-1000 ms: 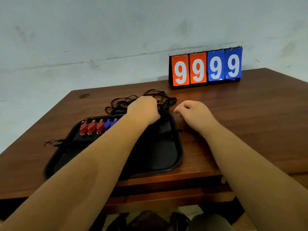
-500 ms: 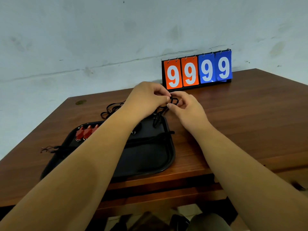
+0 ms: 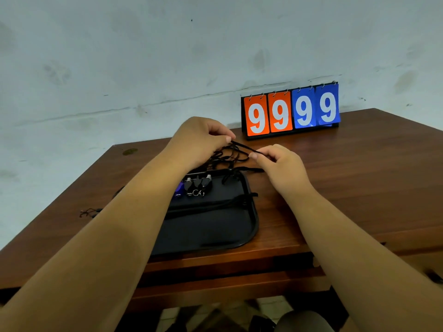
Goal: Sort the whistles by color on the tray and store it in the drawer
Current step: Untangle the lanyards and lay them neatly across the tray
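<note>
Left grip (image 3: 199,140) and right grip (image 3: 280,166) both pinch 1 black whistle cord (image 3: 242,147) at the tray's (image 3: 254,221) 12 o'clock edge.

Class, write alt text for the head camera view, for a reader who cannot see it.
The left hand and right hand pinch a black cord stretched between them by a black tray holding black whistles; a scoreboard reading 9999 stands behind.
</note>
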Demonstrator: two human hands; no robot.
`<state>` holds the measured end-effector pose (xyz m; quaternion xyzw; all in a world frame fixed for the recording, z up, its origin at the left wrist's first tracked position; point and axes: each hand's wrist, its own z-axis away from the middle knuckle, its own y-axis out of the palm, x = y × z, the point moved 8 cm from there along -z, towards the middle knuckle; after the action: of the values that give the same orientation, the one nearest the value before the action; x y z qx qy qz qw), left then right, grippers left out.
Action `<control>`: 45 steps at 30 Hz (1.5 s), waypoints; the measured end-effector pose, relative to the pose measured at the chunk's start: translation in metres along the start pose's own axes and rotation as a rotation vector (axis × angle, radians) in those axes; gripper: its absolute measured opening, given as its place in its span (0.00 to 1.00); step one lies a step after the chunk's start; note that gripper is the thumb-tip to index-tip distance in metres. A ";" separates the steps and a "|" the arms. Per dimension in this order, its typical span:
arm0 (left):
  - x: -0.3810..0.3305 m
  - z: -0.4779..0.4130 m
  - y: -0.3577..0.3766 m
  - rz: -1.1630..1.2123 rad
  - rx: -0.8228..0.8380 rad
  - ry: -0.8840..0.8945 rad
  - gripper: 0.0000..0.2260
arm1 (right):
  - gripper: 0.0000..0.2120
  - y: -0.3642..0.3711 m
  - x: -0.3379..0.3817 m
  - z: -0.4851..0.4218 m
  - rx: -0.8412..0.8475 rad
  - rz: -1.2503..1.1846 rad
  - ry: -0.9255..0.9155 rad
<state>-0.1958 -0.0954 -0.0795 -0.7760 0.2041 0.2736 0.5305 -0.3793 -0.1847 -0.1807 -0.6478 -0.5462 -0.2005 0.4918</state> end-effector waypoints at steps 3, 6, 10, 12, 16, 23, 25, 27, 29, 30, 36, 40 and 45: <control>0.019 0.003 -0.019 0.029 -0.054 -0.041 0.08 | 0.09 0.002 -0.001 -0.001 0.024 0.042 0.021; 0.033 0.010 -0.034 0.033 -0.110 -0.070 0.08 | 0.08 0.007 -0.002 0.000 0.042 0.106 0.023; 0.054 0.018 -0.061 0.069 -0.245 -0.096 0.09 | 0.09 0.005 -0.006 -0.001 0.017 0.158 0.016; 0.068 0.022 -0.075 0.102 -0.296 -0.126 0.09 | 0.10 0.004 -0.008 -0.002 0.013 0.157 0.034; 0.097 0.032 -0.097 0.108 -0.336 -0.168 0.10 | 0.10 0.004 -0.008 -0.001 0.020 0.154 0.045; 0.145 0.059 -0.125 0.142 -0.458 -0.260 0.11 | 0.10 0.008 -0.004 0.005 0.058 0.153 0.074; 0.155 0.067 -0.131 0.131 -0.480 -0.269 0.11 | 0.11 0.009 -0.002 0.008 0.067 0.106 0.099; 0.162 0.077 -0.138 0.119 -0.479 -0.268 0.11 | 0.13 0.009 0.004 0.011 0.071 0.085 0.095; 0.169 0.088 -0.145 0.126 -0.485 -0.257 0.09 | 0.14 0.008 0.009 0.013 0.088 0.093 0.078; 0.173 0.094 -0.150 0.133 -0.495 -0.253 0.08 | 0.14 0.007 0.013 0.014 0.096 0.096 0.072; 0.198 0.131 -0.163 0.102 -0.532 -0.235 0.03 | 0.07 0.007 0.033 0.028 0.077 -0.028 0.080; 0.220 0.149 -0.160 0.152 -0.554 -0.271 0.04 | 0.06 0.012 0.036 0.039 0.028 -0.052 0.100; 0.237 0.163 -0.148 0.201 -0.547 -0.314 0.06 | 0.07 0.014 0.031 0.053 0.028 -0.010 0.103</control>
<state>0.0424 0.1032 -0.1728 -0.8139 0.1143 0.4856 0.2978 -0.3709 -0.1222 -0.1851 -0.6269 -0.5262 -0.2286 0.5271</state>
